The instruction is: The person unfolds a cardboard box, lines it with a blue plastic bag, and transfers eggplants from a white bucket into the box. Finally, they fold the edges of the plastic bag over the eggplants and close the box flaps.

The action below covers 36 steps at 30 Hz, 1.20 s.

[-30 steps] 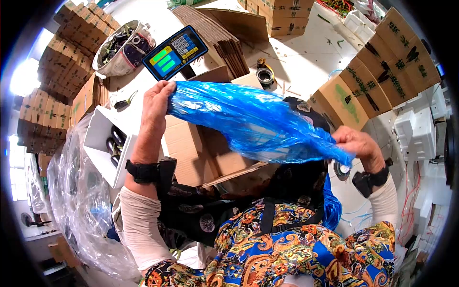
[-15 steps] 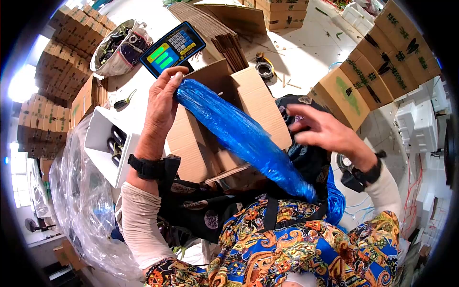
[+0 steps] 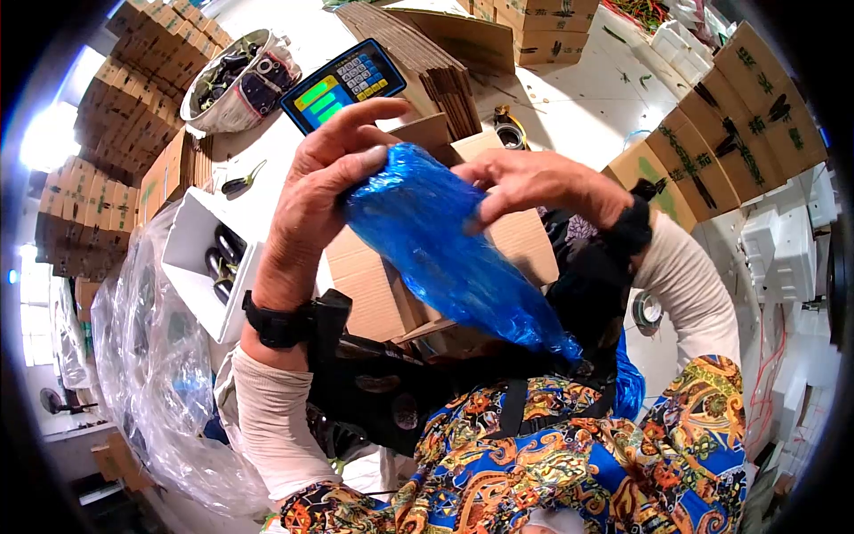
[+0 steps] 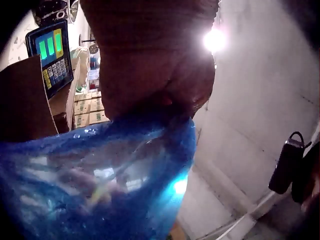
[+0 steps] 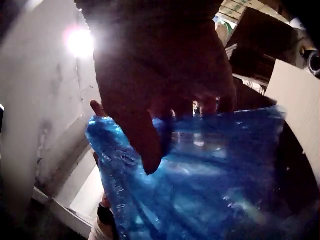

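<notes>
A blue plastic bag (image 3: 449,254) hangs at a slant between the hands, its narrow gathered end down by the person's lap. My left hand (image 3: 322,182) pinches the top left corner, thumb lying over the film. At the opposite upper edge, my right hand (image 3: 534,184) grips the film; in the right wrist view its thumb (image 5: 150,160) lies on the near face while the fingers go behind the rim. Below the bag stands an open cardboard box (image 3: 360,294) with flaps spread, its inside mostly hidden by the bag.
A scale display (image 3: 342,84) stands behind the box. To the left are a white foam box (image 3: 191,280) with several eggplants, a loose eggplant (image 3: 242,182) and a basket (image 3: 197,111) of eggplants. Flattened cardboard (image 3: 405,58) leans behind; printed cartons (image 3: 725,133) stand at right.
The right hand first held the bag's far end, let go, and has now come left to its upper edge. The left hand kept its corner; the bag went from stretched sideways to hanging down.
</notes>
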### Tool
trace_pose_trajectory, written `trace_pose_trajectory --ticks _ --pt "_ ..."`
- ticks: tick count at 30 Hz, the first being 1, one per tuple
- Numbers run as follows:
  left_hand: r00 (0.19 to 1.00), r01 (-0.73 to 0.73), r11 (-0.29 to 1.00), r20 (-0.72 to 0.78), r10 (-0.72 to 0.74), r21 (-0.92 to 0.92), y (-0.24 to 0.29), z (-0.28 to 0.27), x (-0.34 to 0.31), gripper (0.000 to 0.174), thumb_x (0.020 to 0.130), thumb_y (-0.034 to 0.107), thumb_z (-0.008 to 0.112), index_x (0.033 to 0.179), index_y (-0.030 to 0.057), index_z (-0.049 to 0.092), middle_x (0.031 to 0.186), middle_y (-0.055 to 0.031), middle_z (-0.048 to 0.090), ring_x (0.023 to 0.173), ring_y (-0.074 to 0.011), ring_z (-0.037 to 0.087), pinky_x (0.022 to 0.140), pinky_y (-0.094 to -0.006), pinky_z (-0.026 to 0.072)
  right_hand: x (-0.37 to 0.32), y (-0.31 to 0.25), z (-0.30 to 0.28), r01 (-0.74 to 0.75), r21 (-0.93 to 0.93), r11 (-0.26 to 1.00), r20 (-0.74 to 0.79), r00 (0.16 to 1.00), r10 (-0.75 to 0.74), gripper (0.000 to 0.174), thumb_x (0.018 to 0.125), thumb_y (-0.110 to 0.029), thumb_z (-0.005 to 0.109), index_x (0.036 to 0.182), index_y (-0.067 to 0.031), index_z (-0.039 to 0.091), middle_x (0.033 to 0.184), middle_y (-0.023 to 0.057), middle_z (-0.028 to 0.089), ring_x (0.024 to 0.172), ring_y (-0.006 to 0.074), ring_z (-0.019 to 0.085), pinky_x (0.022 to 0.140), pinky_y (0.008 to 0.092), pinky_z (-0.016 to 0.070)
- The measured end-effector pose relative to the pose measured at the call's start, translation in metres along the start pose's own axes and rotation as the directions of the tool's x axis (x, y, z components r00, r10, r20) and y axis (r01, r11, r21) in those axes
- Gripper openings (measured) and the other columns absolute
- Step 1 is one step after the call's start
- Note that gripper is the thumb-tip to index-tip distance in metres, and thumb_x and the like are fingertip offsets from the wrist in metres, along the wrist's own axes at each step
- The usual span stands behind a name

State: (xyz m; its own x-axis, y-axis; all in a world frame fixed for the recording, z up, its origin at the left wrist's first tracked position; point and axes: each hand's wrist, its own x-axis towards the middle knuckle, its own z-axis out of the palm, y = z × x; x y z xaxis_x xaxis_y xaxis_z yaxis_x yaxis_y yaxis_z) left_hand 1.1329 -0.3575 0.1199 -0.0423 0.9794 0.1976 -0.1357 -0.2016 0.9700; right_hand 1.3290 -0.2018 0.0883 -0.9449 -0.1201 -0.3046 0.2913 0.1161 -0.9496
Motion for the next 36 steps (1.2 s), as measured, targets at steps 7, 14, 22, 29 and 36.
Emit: trace_pose_trajectory --ticks 7,14,22,29,36 --pt "0.986 0.132 0.912 -0.145 -0.081 0.388 -0.054 -0.075 -0.005 0.029 0.09 0.006 0.058 0.119 0.0048 0.062 0.1 -0.005 0.065 0.093 -0.0113 0.059 0.085 -0.0259 0.0486 -0.07 -0.004 -0.024 0.146 0.089 0.985 -0.403 0.91 -0.099 0.037 0.081 -0.022 0.072 0.11 -0.0013 0.061 0.095 0.0087 0.067 0.085 0.013 0.063 0.081 0.0243 0.0488" --pt "0.944 0.127 0.88 -0.329 0.034 0.458 -0.027 0.003 0.007 0.029 0.088 0.019 0.066 0.105 -0.0032 0.059 0.09 -0.013 0.065 0.084 -0.0159 0.063 0.072 -0.0277 0.053 -0.029 0.011 -0.007 0.19 0.408 0.893 -0.641 0.756 0.132 0.026 0.09 -0.024 0.066 0.104 -0.0032 0.061 0.088 0.0033 0.066 0.072 0.0074 0.062 0.066 0.0203 0.0525" --pt "0.903 0.397 0.911 -0.226 -0.366 0.11 -0.061 0.047 0.01 0.038 0.085 0.022 0.071 0.114 0.0018 0.056 0.101 -0.005 0.063 0.09 -0.0119 0.06 0.077 -0.0265 0.0505 0.005 0.009 0.019 0.311 0.385 0.869 -0.628 0.778 0.0 0.036 0.084 -0.038 0.072 0.086 -0.004 0.061 0.077 0.0003 0.061 0.065 0.006 0.058 0.056 0.0188 0.05" --pt "0.892 0.261 0.871 -0.24 -0.382 -0.416 -0.055 0.005 -0.006 0.008 0.093 0.011 0.058 0.098 0.0049 0.057 0.079 0.0008 0.055 0.067 -0.0084 0.051 0.064 -0.0229 0.0485 -0.022 0.015 -0.005 0.074 0.159 0.984 -0.56 0.828 0.028 0.027 0.075 -0.022 0.077 0.088 -0.0055 0.06 0.079 0.0005 0.059 0.072 0.0098 0.055 0.069 0.0253 0.0456" --pt "0.852 0.064 0.908 -0.451 -0.266 -0.414 -0.036 -0.025 -0.013 0.018 0.096 0.013 0.051 0.11 0.002 0.056 0.091 -0.0037 0.064 0.08 -0.0108 0.062 0.071 -0.0226 0.0528 -0.014 0.051 -0.035 0.155 0.32 0.935 -0.762 0.628 0.157 0.018 0.088 -0.006 0.059 0.105 -0.0005 0.055 0.092 0.0085 0.06 0.08 0.0145 0.06 0.073 0.0274 0.0525"
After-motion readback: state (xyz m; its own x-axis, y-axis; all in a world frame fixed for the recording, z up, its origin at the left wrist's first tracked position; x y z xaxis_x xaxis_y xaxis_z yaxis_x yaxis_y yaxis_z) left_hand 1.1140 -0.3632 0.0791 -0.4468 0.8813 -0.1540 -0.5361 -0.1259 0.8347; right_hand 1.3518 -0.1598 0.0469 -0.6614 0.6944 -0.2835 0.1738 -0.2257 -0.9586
